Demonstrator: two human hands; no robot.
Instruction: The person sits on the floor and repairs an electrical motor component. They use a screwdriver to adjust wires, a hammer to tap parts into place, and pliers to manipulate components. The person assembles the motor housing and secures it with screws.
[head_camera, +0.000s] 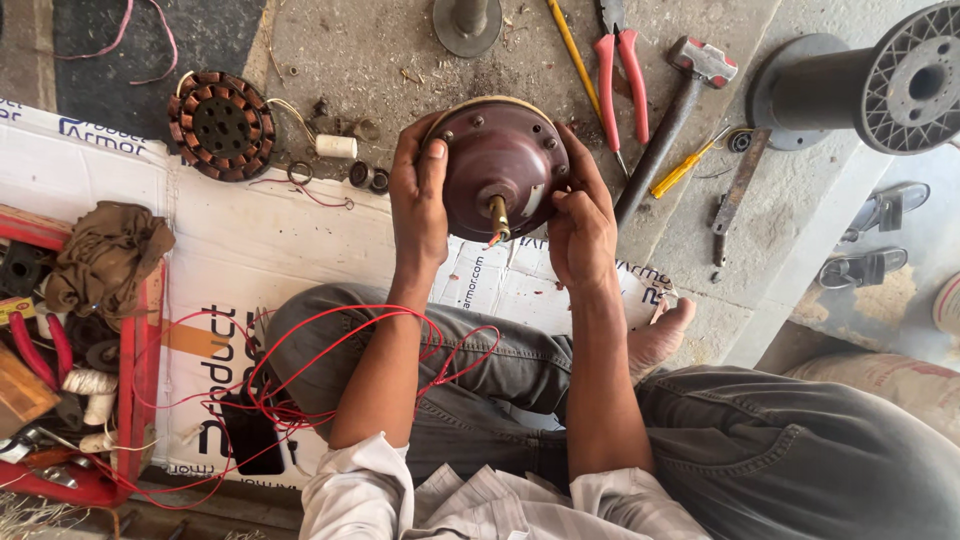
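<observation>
I hold a round maroon fan motor housing upright between both hands, its brass shaft and short coloured wires pointing toward me. My left hand grips its left rim, thumb on the face. My right hand clasps the right rim, fingers curled near the shaft. Loose red wire loops over my lap below my left forearm.
A copper-wound stator lies at the far left on the floor. Red pliers, a hammer, a yellow screwdriver and a grey plastic spool lie at the right. A red toolbox stands at my left.
</observation>
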